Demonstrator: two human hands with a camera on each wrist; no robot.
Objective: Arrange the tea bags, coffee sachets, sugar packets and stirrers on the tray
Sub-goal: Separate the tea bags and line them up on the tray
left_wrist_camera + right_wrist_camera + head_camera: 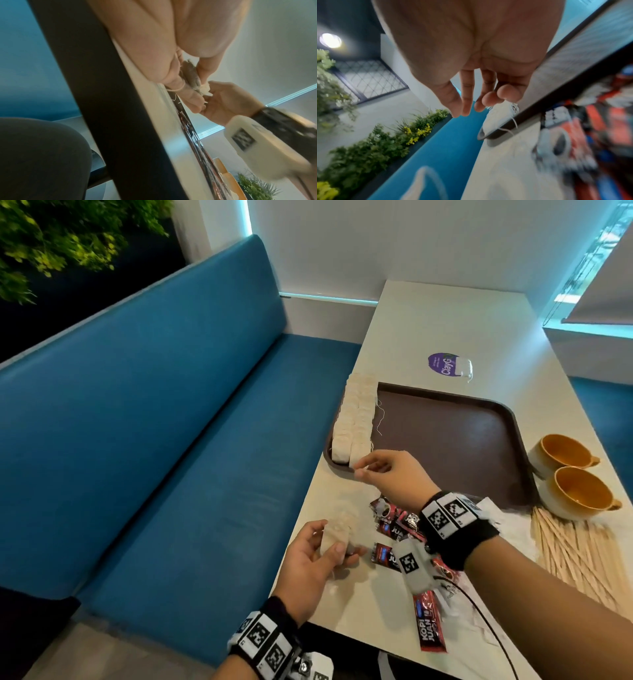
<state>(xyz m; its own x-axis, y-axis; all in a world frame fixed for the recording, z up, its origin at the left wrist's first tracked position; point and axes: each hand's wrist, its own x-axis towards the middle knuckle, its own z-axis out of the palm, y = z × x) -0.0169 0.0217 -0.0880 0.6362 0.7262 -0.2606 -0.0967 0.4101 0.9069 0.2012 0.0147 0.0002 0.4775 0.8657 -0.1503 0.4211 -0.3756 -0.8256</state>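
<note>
A brown tray (445, 440) lies on the white table, with two rows of tea bags (356, 419) standing along its left side. My right hand (363, 469) is at the near end of those rows, thumb and forefinger pinching the top of the frontmost tea bag (496, 117) by the tray's near corner (498, 134). At the table's near left edge my left hand (318, 556) grips a small stack of tea bags (335, 539), also seen edge-on as tea bags (190, 75). Red-and-black coffee sachets (394, 529), white sugar packets (507, 529) and wooden stirrers (575, 553) lie on the table under and beside my right forearm.
Two orange-lined cups (568, 474) stand right of the tray. One loose tea bag (464, 368) lies on a purple sticker beyond the tray. A blue bench (171, 440) runs along the table's left edge. A coffee sachet (430, 625) lies at the near edge.
</note>
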